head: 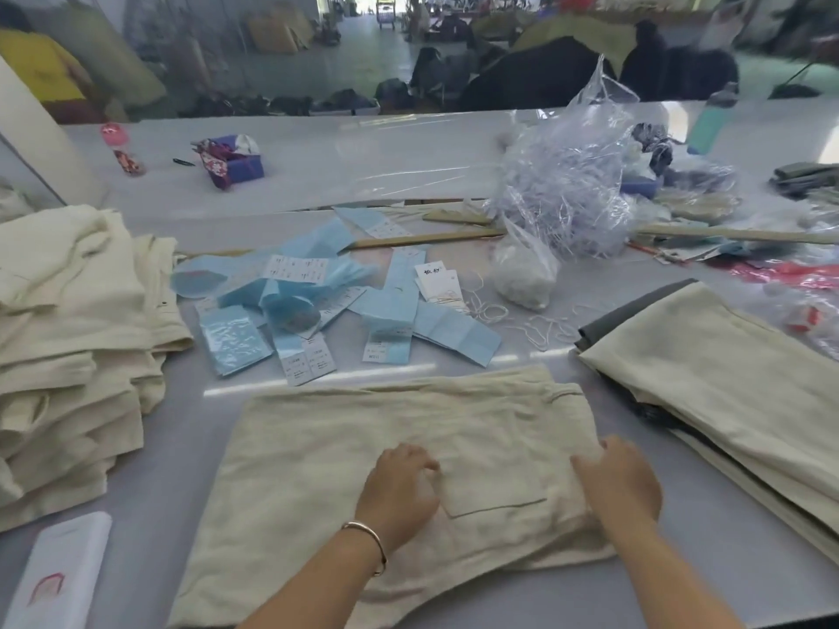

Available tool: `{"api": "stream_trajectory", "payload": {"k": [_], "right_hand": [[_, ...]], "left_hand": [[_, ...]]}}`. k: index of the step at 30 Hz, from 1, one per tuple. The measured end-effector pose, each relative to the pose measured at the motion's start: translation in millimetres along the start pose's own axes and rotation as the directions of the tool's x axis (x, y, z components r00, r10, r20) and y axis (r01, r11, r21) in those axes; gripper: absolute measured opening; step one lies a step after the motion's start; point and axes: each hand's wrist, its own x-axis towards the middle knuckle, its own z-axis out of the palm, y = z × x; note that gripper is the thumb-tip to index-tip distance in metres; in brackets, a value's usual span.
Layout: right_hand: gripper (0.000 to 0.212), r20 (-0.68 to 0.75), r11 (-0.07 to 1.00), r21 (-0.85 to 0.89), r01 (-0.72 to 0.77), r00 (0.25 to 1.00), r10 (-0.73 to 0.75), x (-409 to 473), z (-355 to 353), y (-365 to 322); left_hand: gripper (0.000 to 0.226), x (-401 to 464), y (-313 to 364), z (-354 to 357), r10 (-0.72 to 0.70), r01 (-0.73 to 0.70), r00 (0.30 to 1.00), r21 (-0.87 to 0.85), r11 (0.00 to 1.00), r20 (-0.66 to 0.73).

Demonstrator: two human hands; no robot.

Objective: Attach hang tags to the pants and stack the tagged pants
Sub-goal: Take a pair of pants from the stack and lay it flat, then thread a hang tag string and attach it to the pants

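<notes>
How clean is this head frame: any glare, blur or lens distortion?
Head view: a bright strip of glare crosses the table just beyond the cream pants; the far workshop is smeared and soft; wide-angle bending curves the table's far edge; the hang tags are lit evenly but their print is too small to read; both hands are reasonably sharp.

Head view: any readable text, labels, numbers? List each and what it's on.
Nothing reads with certainty.
White card: two dark handwritten characters, too blurred to quote.
White labels on the blue hang tags: printed rows, too small.
White tag ends near the pants: print illegible.
White box: pink mark, no legible text.
</notes>
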Motion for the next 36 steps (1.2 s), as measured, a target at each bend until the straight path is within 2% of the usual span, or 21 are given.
{"api": "stream_trajectory", "payload": {"k": [1,2,5,7,9,11,13,15,17,19,21,22,24,26,27,29,31,32,33,34,36], "right_hand": [[0.019,0.026,0.996,0.075,0.044,0.999,-0.046,-0.8,-4.7,-3.6],[0.018,0.038,0.986,0.121,0.112,0.992,-0.118,-2.7,-8.2,-7.5],[0.029,-0.007,0.906,0.187,0.379,0.923,-0.385,-19.7,-12.2,-19.4],[0.024,-0.014,0.827,0.262,0.497,0.859,-0.512,-32.1,-10.7,-25.8],[0.03,0.033,0.763,0.353,0.542,0.807,-0.589,-39.4,-9.7,-29.9],[0.024,0.096,0.716,0.429,0.551,0.76,-0.643,-37.6,-12.2,-28.2],[0.018,0.193,0.719,0.474,0.508,0.737,-0.648,-27.7,-19.1,-21.8],[0.02,0.221,0.769,0.476,0.426,0.789,-0.574,-12.1,-25.5,-9.5],[0.019,0.1,0.804,0.47,0.365,0.883,-0.459,6.8,-30.3,3.4],[0.027,0.005,0.839,0.435,0.328,0.93,-0.366,25.1,-32.4,13.5],[0.048,0.106,0.889,0.326,0.321,0.922,-0.371,43.1,-30.0,17.1],[0.051,0.189,0.904,0.278,0.326,0.904,-0.384,50.1,-27.2,15.8],[0.033,0.298,0.92,0.21,0.33,0.875,-0.381,56.5,-21.7,7.9],[0.008,0.296,0.919,0.193,0.344,0.872,-0.389,56.3,-18.9,-0.4],[0.007,0.267,0.911,0.23,0.344,0.878,-0.398,55.1,-17.6,-2.8],[0.014,0.169,0.867,0.322,0.38,0.878,-0.448,51.5,-15.4,-5.5],[0.019,0.024,0.784,0.378,0.493,0.841,-0.54,42.6,-17.3,-7.3],[0.021,-0.039,0.739,0.391,0.549,0.812,-0.582,37.2,-18.0,-7.5],[0.022,-0.095,0.696,0.396,0.599,0.78,-0.618,31.8,-18.8,-7.5],[0.021,-0.144,0.66,0.392,0.64,0.752,-0.643,27.5,-19.3,-8.0],[0.019,-0.215,0.622,0.372,0.689,0.716,-0.664,21.3,-19.5,-9.9]], "left_hand": [[0.034,1.3,12.2,5.8,0.015,-0.015,1.0,-0.055,0.998,0.005],[0.031,3.6,23.5,10.9,0.022,-0.024,1.0,-0.11,0.994,-0.012],[0.024,11.7,57.0,19.8,0.066,-0.088,0.99,-0.186,0.979,-0.122],[0.024,13.3,84.6,20.1,0.03,-0.039,0.999,-0.448,0.893,-0.028],[0.033,19.2,104.7,19.7,-0.063,0.084,0.996,-0.689,0.72,0.056],[0.033,29.2,111.0,23.0,-0.218,0.159,0.976,-0.738,0.656,0.017],[0.024,35.0,111.9,27.8,-0.317,0.195,0.948,-0.775,0.601,-0.007],[0.025,38.2,110.1,34.2,-0.364,0.226,0.932,-0.78,0.584,-0.003],[0.026,40.4,107.0,38.8,-0.384,0.235,0.923,-0.754,0.613,-0.025],[0.02,42.0,103.4,42.5,-0.35,0.211,0.935,-0.705,0.677,-0.056],[0.014,39.6,101.0,43.9,-0.32,0.187,0.942,-0.628,0.755,-0.104],[0.02,37.1,99.1,45.3,-0.311,0.171,0.939,-0.585,0.793,-0.147],[0.033,30.8,95.4,49.7,-0.225,0.091,0.928,-0.404,0.91,-0.298],[0.028,24.2,90.8,54.8,-0.06,-0.013,0.917,-0.181,0.983,-0.394],[0.022,23.3,87.5,58.2,0.008,-0.062,0.916,-0.123,0.991,-0.402],[0.031,22.7,88.4,58.3,-0.011,-0.046,0.945,-0.166,0.985,-0.327],[0.034,23.5,96.5,51.8,-0.182,0.089,0.963,-0.403,0.911,-0.199],[0.027,25.4,101.7,46.5,-0.283,0.163,0.951,-0.571,0.804,-0.126],[0.012,27.2,106.0,40.6,-0.356,0.226,0.934,-0.722,0.654,-0.031],[0.015,29.3,109.0,35.1,-0.382,0.272,0.922,-0.801,0.534,0.059],[0.039,30.7,108.6,28.8,-0.347,0.309,0.923,-0.858,0.411,0.166]]}}
